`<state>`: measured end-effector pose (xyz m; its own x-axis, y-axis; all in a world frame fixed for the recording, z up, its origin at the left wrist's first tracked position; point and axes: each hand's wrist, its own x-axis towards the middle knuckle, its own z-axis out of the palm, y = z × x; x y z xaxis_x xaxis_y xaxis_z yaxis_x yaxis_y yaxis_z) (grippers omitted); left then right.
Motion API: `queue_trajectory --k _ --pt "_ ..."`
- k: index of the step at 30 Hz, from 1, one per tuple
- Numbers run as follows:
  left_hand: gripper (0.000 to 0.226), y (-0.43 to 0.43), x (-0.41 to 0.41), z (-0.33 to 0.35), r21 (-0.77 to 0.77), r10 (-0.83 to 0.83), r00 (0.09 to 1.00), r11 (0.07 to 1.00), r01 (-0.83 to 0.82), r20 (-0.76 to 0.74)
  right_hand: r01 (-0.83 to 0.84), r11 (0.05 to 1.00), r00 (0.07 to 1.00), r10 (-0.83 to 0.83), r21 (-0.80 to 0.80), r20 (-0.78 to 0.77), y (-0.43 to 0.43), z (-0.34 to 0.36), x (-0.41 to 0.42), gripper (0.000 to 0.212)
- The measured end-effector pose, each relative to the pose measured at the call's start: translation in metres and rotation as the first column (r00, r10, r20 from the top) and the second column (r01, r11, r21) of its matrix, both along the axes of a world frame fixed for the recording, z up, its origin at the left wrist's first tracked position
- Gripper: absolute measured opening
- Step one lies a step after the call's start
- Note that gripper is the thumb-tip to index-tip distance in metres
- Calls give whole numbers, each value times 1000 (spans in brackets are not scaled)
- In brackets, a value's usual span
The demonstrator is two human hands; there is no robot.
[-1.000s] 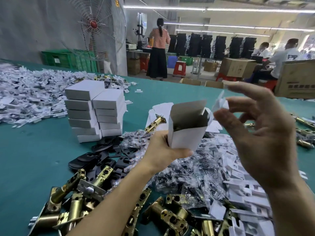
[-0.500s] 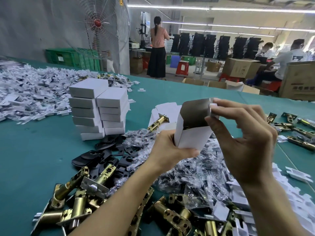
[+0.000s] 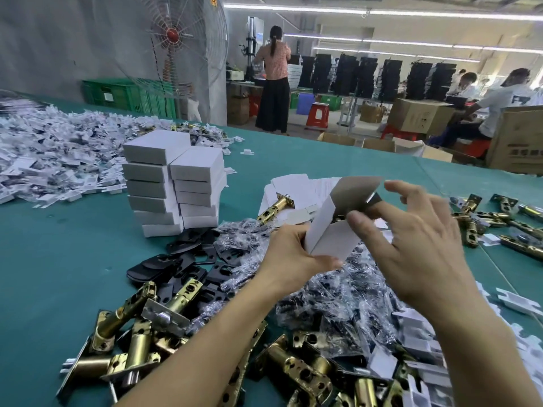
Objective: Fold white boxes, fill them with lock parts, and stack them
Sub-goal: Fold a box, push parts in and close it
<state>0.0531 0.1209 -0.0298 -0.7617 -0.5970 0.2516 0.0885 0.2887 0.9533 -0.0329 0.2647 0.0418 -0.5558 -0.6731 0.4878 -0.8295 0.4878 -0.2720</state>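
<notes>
Head view: white box (image 3: 332,239) is held up over the bagged parts (image 3: 338,298) mid-tabletop (image 3: 58,274), well right of the stack of done boxes (image 3: 176,177). L hand (image 3: 293,255) grips its lower end; long axis tilts up & right, open mouth w/ raised flap (image 3: 357,190) toward R hand (image 3: 417,248) — the nearer one for closing. R thumb sits at the rim, fingers spread, blurred; can't tell if it pinches.

Factory packing floor: long green worktable (image 3: 58,259) heaped with brass latch parts (image 3: 141,342) and stacked white boxes (image 3: 173,183), big industrial fan (image 3: 173,36), green crates (image 3: 117,96), cardboard cartons (image 3: 417,116), a standing worker (image 3: 273,83) and seated workers (image 3: 505,104) at benches under strip lights (image 3: 382,11).
</notes>
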Motion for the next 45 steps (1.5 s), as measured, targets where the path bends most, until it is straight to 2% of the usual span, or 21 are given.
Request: queue_trajectory --k 3,5,8,13,17,18,20,22,24,25,26,28,30,33,35,39,42,45 --pt "26 -2 -1 -4 -29 39 999 999 -38 34 -7 973 992 -23 232 127 1 0 1 70" --pt "29 -3 -1 -5 -49 58 997 997 -55 55 -1 957 981 -56 290 187 2 1 0 63" --pt "25 -1 -2 -4 -101 56 995 994 -47 86 0 954 975 -66 299 211 5 4 -3 54" --pt "27 -3 -2 -3 -82 49 998 996 -45 47 -23 982 982 -12 185 187 2 4 0 42" --pt "27 -3 -1 -4 -88 31 997 996 -25 69 -57 956 977 -5 288 212 4 3 4 45" --pt "28 -3 -1 -4 -60 27 998 998 -23 64 -64 966 976 8 251 218 5 4 5 43" --pt "29 -3 -1 -2 42 47 999 998 -47 12 -80 997 981 76 14 181 6 7 7 35" --pt "30 -7 0 1 127 127 991 984 -121 -37 -102 948 987 134 -302 87 7 13 12 29" --pt "34 -11 4 6 223 224 973 953 -207 -56 -114 883 989 146 -454 36 5 16 16 13" --pt "36 -14 6 8 278 270 960 930 -242 -68 -114 890 986 156 -440 59 2 13 16 9" --pt "38 -17 9 12 327 311 947 906 -268 -86 -113 926 980 163 -360 113 -4 8 16 9" --pt "34 -22 12 21 389 374 918 871 -298 -132 -168 985 964 174 -48 202 -23 -8 15 11" --pt "31 -29 16 31 403 434 883 851 -337 -178 -293 942 941 255 161 223 -50 -25 19 10" --pt "31 -36 21 41 369 502 838 836 -406 -214 -477 850 877 445 222 180 -93 -45 35 16" --pt "30 -38 22 44 338 513 828 839 -427 -227 -533 806 846 513 258 147 -116 -54 44 17" --pt "30 -40 24 46 351 514 826 836 -421 -234 -546 763 826 560 346 68 -144 -67 55 30" --pt "30 -42 26 46 377 510 830 831 -409 -224 -556 722 809 583 411 69 -151 -69 63 35" --pt "29 -42 27 47 387 502 838 831 -400 -213 -451 654 785 615 607 -78 -155 -67 64 37"
